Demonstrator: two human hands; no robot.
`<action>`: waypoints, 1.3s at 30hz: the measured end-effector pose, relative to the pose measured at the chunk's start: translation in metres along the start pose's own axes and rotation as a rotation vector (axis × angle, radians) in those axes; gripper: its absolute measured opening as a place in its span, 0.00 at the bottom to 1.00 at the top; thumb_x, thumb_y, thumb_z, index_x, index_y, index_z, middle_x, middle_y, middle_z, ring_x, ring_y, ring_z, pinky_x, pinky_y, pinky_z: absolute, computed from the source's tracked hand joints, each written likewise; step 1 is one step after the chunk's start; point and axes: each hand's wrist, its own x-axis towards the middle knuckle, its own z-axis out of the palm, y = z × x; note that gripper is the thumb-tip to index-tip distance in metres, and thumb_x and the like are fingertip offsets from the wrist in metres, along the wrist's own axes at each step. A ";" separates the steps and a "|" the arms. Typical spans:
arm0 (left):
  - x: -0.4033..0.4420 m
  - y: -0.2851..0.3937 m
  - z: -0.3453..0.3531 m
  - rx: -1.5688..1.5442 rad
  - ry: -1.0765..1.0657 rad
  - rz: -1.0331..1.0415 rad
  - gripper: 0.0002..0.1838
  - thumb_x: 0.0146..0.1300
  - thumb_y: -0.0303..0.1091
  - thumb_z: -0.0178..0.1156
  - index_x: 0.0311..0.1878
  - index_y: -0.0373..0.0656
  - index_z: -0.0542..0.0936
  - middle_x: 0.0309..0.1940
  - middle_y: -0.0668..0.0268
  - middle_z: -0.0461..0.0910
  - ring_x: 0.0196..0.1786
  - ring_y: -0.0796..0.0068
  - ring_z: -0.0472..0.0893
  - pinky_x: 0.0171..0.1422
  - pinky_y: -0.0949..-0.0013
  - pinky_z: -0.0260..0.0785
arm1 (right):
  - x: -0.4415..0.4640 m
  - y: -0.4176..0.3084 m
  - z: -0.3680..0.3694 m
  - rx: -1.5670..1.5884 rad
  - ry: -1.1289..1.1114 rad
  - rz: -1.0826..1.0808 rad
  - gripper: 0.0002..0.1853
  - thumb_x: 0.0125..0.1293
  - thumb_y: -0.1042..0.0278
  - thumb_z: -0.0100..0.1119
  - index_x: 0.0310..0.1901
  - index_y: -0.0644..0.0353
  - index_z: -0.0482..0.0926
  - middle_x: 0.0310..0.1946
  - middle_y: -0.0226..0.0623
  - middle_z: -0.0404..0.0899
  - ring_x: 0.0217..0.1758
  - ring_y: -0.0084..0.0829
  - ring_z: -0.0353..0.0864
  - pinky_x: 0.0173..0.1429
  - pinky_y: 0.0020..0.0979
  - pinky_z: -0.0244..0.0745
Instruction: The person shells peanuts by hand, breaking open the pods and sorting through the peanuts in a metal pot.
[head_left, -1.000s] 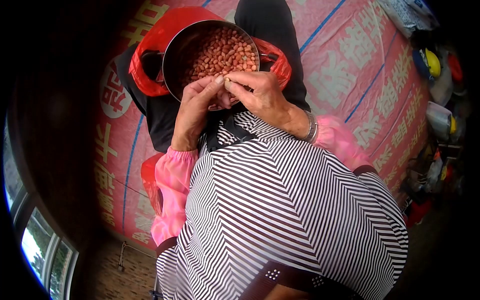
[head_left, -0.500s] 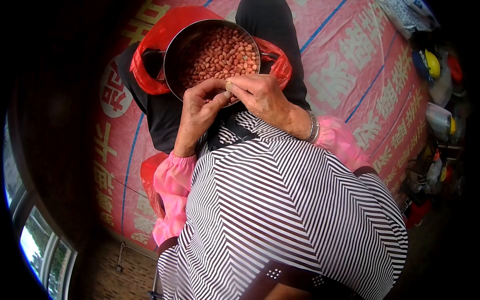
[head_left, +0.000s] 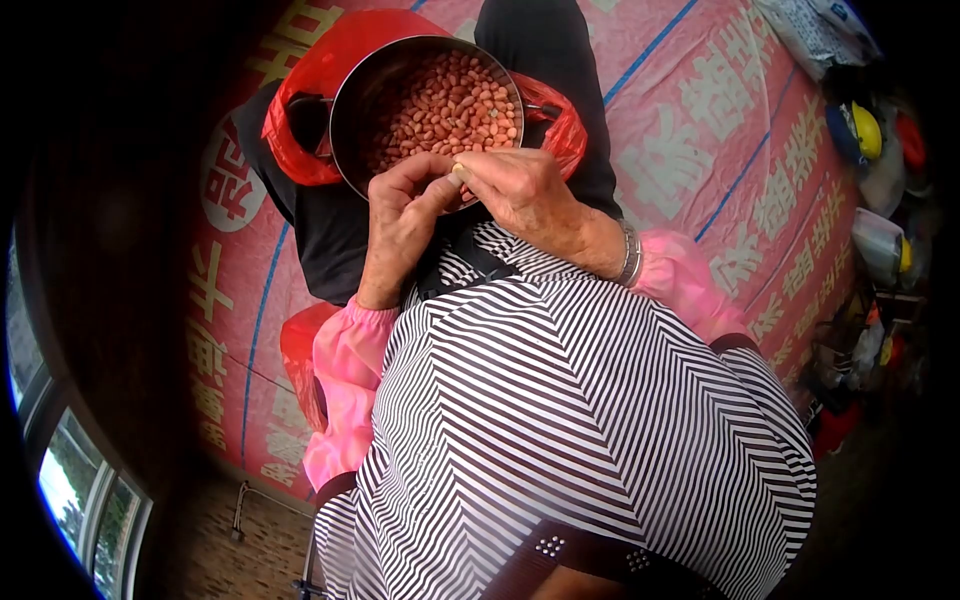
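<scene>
Head view: pot (head_left: 350,115), red bag (head_left: 325,55) around it, holds reddish peanuts (head_left: 450,105); left fingers (head_left: 436,194), right fingers (head_left: 490,172) pinch small pale piece (head_left: 458,168)

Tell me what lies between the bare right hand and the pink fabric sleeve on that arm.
In the head view, a silver-coloured metal band is worn between the bare right hand and the pink fabric sleeve.

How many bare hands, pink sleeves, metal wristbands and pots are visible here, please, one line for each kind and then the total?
Bare hands: 2
Pink sleeves: 2
Metal wristband: 1
Pot: 1
Total: 6
</scene>
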 end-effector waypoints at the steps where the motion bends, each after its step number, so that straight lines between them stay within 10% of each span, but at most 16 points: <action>1: 0.000 0.000 -0.001 -0.029 -0.003 -0.007 0.07 0.67 0.28 0.60 0.40 0.34 0.83 0.30 0.70 0.81 0.32 0.85 0.77 0.38 0.81 0.69 | 0.001 0.000 -0.001 -0.003 0.008 -0.017 0.08 0.62 0.77 0.60 0.28 0.62 0.70 0.21 0.41 0.75 0.26 0.41 0.81 0.28 0.39 0.73; 9: 0.004 0.001 0.004 -0.401 -0.004 -0.176 0.09 0.70 0.33 0.58 0.42 0.36 0.80 0.29 0.66 0.81 0.32 0.78 0.79 0.41 0.75 0.71 | 0.005 -0.003 -0.004 0.048 0.099 0.019 0.03 0.64 0.76 0.59 0.37 0.66 0.79 0.25 0.39 0.80 0.28 0.36 0.84 0.31 0.32 0.77; 15: 0.007 -0.009 -0.004 -0.569 -0.008 -0.203 0.09 0.70 0.32 0.58 0.42 0.35 0.81 0.30 0.64 0.82 0.32 0.76 0.80 0.42 0.75 0.74 | 0.005 -0.013 -0.007 0.535 0.112 0.502 0.05 0.67 0.75 0.58 0.36 0.67 0.81 0.28 0.41 0.83 0.29 0.33 0.85 0.32 0.28 0.77; 24: 0.003 0.005 0.009 -0.194 0.119 0.006 0.06 0.68 0.28 0.61 0.43 0.35 0.80 0.31 0.65 0.83 0.34 0.79 0.82 0.40 0.78 0.74 | 0.004 -0.004 -0.005 0.132 0.093 0.165 0.04 0.66 0.75 0.60 0.35 0.65 0.80 0.27 0.43 0.81 0.27 0.36 0.83 0.30 0.31 0.75; 30: 0.005 -0.003 -0.005 -0.480 0.032 -0.145 0.04 0.66 0.25 0.60 0.42 0.37 0.78 0.31 0.62 0.83 0.31 0.75 0.83 0.39 0.76 0.76 | 0.005 -0.013 -0.011 0.597 -0.031 0.578 0.08 0.71 0.74 0.57 0.40 0.70 0.83 0.31 0.37 0.85 0.34 0.22 0.84 0.39 0.24 0.80; 39: 0.005 0.000 -0.003 -0.452 0.160 -0.095 0.04 0.65 0.25 0.60 0.41 0.36 0.77 0.31 0.61 0.83 0.32 0.73 0.83 0.41 0.74 0.77 | 0.017 -0.034 -0.024 0.626 0.044 0.487 0.09 0.69 0.71 0.57 0.32 0.67 0.81 0.26 0.36 0.83 0.28 0.23 0.83 0.33 0.26 0.77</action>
